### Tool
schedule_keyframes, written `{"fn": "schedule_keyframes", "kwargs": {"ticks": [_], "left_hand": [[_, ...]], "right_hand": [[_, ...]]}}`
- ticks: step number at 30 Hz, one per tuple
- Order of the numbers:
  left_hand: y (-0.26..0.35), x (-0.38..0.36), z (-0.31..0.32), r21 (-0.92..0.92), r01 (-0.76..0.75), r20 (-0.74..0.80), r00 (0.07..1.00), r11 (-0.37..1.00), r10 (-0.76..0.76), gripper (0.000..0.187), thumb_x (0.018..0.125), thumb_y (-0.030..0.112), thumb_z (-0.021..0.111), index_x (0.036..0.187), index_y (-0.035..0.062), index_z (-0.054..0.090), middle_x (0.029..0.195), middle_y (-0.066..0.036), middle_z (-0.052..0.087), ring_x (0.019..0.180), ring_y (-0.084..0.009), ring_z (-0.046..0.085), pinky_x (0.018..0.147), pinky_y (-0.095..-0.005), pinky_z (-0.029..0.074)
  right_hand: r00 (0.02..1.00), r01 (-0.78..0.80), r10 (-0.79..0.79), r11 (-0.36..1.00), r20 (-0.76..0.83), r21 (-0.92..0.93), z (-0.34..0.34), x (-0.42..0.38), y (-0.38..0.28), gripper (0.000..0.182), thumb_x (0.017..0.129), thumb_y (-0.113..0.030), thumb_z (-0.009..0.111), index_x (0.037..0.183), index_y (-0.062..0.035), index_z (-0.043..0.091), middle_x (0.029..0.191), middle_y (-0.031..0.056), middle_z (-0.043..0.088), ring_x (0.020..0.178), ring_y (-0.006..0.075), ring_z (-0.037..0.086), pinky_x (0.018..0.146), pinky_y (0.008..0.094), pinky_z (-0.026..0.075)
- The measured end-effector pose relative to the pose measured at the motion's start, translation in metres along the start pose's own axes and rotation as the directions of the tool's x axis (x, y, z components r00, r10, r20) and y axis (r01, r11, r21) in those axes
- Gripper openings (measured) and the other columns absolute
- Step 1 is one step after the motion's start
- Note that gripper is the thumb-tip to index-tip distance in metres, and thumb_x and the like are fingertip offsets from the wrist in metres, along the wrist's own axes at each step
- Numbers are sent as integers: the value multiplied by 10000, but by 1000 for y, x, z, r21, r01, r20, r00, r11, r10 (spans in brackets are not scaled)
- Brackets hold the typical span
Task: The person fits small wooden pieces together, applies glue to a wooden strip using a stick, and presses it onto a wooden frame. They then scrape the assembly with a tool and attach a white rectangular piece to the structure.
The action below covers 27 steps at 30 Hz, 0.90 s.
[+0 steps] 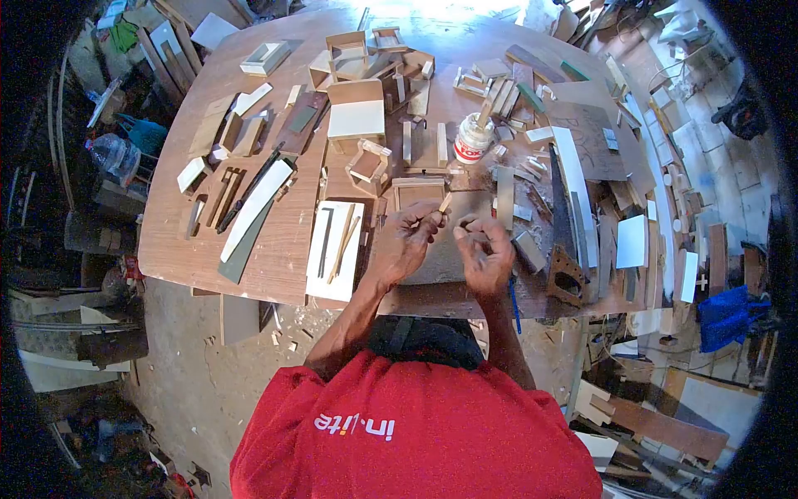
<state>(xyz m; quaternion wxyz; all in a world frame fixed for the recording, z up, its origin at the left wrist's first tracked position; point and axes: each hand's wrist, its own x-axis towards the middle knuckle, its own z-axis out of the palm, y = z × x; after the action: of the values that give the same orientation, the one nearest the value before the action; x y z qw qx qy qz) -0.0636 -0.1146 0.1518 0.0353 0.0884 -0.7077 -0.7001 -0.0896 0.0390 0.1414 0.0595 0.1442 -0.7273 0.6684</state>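
My left hand [407,239] is closed in a pinch on a small light wooden piece [446,203], which sticks up past the fingertips. Just to its right, my right hand [486,251] has its fingers curled in with the thumb; whatever is between them is too small to make out. The two hands are apart, above the near edge of the table. Under and beyond them lies a shallow wooden tray-like frame [419,183]. To the left of my left hand, thin wooden strips [346,248] rest on a white panel [319,283].
A glue jar [470,143] with a red-and-white label stands behind the hands, sticks in its mouth. Small wooden box pieces, including a white-topped chair-like one [356,121], crowd the middle. Long strips [573,187] and offcuts fill the right side of the brown table [166,241].
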Motion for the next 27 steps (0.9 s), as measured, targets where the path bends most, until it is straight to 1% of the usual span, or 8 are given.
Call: {"fn": "schedule_keyframes", "kwargs": {"ticks": [4,10,13,15,19,22,24,27], "left_hand": [[-18,8,1,90,-36,-8,999,995,37,204,941,116,543,1087,25,652,829,-39,637,725,-132,562,687,-272,463],[-29,27,2,184,-149,12,989,971,150,188,877,-9,542,1027,16,652,838,-93,645,757,-195,601,708,-308,473],[-12,31,2,320,-151,30,988,935,149,147,860,-13,560,976,3,649,855,-149,645,771,-278,617,706,-340,482],[-14,36,5,477,-283,84,957,832,277,142,842,-5,592,970,2,653,864,-173,642,778,-340,615,695,-374,487],[-10,37,11,473,-341,82,935,813,344,174,828,-2,608,994,7,660,852,-181,631,775,-364,606,684,-395,486],[1,33,15,421,-211,-17,971,882,240,175,834,42,650,1005,10,666,846,-156,643,737,-298,616,667,-365,490],[4,31,15,234,-55,-127,988,971,87,176,848,89,706,1001,10,674,872,-42,638,747,-102,555,665,-262,466],[9,28,20,45,12,-166,986,999,-5,185,841,95,720,1002,15,679,912,-36,649,779,-99,566,700,-246,474]], "right_hand": [[994,-77,87,985,62,-152,-14,19,12,131,888,-135,654,951,-23,624,904,99,679,830,162,637,743,283,502],[993,-78,85,994,85,-82,-18,43,29,149,933,-153,606,1014,-30,633,928,29,675,714,87,557,674,235,471],[990,-84,76,994,116,63,-19,50,23,146,944,-112,565,1034,-20,635,922,80,677,862,150,619,815,294,486],[966,-54,100,980,238,-193,-26,55,27,144,943,-97,573,1046,-16,633,918,64,668,840,140,619,798,284,494],[969,-122,126,992,214,-35,-25,62,33,113,919,-95,622,1003,-22,639,858,9,652,728,68,587,639,212,477],[987,-102,97,994,131,30,-30,68,34,100,914,-75,622,991,-14,640,855,20,659,742,72,601,651,225,498],[993,-118,114,979,36,168,-32,71,34,89,918,-64,612,985,-12,640,874,34,667,765,94,623,678,250,529],[989,-148,150,969,4,198,-35,73,30,79,925,-59,598,979,-19,640,902,46,671,794,119,636,701,271,549]]}}
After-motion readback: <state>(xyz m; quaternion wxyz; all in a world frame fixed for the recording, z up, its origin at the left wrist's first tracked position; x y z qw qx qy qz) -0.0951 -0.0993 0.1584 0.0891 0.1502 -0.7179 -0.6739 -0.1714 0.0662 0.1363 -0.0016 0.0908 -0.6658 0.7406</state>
